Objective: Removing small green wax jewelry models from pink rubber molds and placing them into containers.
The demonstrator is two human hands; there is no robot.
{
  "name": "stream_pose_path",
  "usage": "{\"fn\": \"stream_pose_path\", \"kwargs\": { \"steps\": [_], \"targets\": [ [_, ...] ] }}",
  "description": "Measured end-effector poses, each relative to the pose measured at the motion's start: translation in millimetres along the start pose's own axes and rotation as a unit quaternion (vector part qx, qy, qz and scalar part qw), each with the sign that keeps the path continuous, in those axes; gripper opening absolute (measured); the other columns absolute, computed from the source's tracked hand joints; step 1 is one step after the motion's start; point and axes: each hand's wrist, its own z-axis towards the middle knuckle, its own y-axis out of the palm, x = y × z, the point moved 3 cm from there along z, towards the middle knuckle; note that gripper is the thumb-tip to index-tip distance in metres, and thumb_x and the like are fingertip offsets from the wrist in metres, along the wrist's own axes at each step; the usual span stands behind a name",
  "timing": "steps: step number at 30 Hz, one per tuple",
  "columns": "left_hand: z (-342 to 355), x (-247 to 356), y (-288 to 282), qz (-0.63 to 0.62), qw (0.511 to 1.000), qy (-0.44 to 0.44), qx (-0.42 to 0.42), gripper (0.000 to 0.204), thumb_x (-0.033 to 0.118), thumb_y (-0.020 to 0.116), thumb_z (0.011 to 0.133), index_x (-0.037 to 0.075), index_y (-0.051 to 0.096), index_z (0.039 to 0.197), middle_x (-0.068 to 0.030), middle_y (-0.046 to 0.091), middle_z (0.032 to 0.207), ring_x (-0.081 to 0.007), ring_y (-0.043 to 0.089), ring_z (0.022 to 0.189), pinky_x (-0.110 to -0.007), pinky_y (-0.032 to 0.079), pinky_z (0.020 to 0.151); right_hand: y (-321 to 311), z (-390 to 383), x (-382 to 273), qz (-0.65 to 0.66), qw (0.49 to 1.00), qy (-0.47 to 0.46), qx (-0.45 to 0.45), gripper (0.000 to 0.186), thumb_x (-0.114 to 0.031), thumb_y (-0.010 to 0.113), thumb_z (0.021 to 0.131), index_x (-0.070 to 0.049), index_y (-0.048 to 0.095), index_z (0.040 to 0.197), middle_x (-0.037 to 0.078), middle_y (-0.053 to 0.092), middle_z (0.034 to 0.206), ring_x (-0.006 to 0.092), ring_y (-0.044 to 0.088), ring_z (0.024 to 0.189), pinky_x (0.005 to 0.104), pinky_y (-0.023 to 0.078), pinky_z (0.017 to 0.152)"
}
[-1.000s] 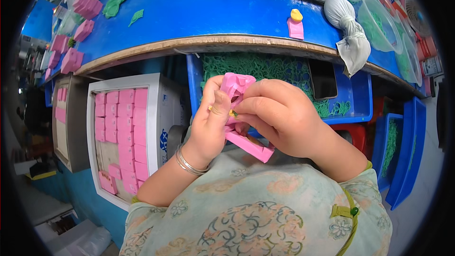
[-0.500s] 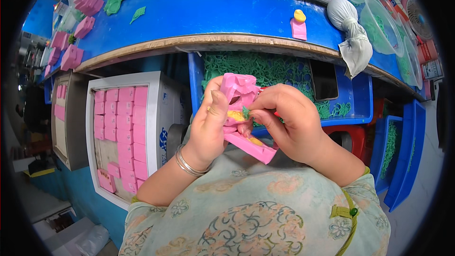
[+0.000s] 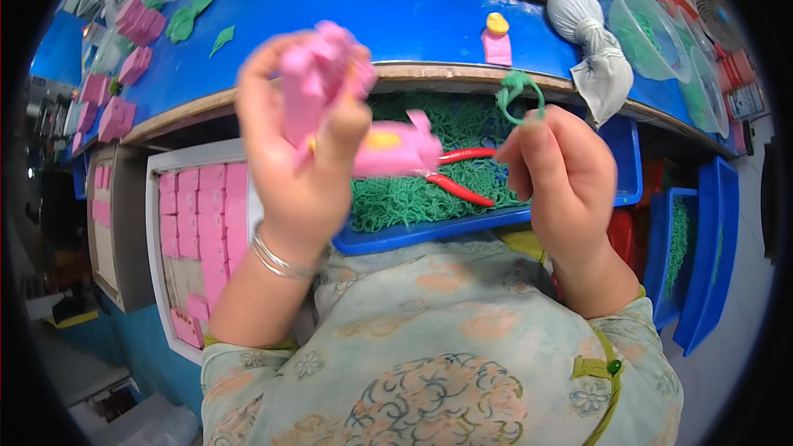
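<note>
My left hand, blurred by motion, is closed around a pink rubber mould spread apart. One mould flap with a yellow inset hangs out to the right over the tray. Between thumb and fingers, my right hand pinches a thin green wax piece, a loop with a lumpy top, held up apart from the mould. Below the flap, a tool with two red handles lies on many green wax pieces in a blue tray. The tool's head is hidden.
A white-framed box of pink blocks stands at left. On the blue table are more pink moulds, a yellow-topped pink block, a tied white cloth pouch and clear bowls. Blue trays stand at right.
My hands have parted: the left moved up and left with the mould, the right moved right and up with the green wax piece, now out of the mould. The red-handled tool is more exposed.
</note>
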Motion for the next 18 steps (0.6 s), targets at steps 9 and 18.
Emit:
{"fn": "stream_pose_path", "kwargs": {
  "steps": [9,18],
  "targets": [
    [54.9,-40.5,-22.3,0.641,0.753,0.146,-0.031,0.053,0.025,0.073,0.072,-0.005,0.051,0.109,-0.0202,0.053,0.108,-0.0281,0.051,0.103,-0.036,0.041,0.088,19.9,-0.3,19.8,0.372,0.908,0.15,-0.125,0.023,-0.017,0.039,0.093,-0.001,0.053,0.083,-0.003,0.039,0.061,0.0041,0.031,0.053,0.02,0.025,0.048],
    [-37.8,-12.7,28.2,-0.2,0.918,-0.339,-0.046,0.016,-0.006,0.06,0.079,-0.003,0.058,0.095,-0.0057,0.05,0.104,-0.0133,0.054,0.088,-0.024,0.045,0.07,34.1,-6.2,23.9,0.226,0.948,0.107,-0.195,0.022,-0.013,0.039,0.093,0.002,0.055,0.087,0.001,0.049,0.067,0.0093,0.043,0.06,0.0246,0.036,0.055]
  ]
}}
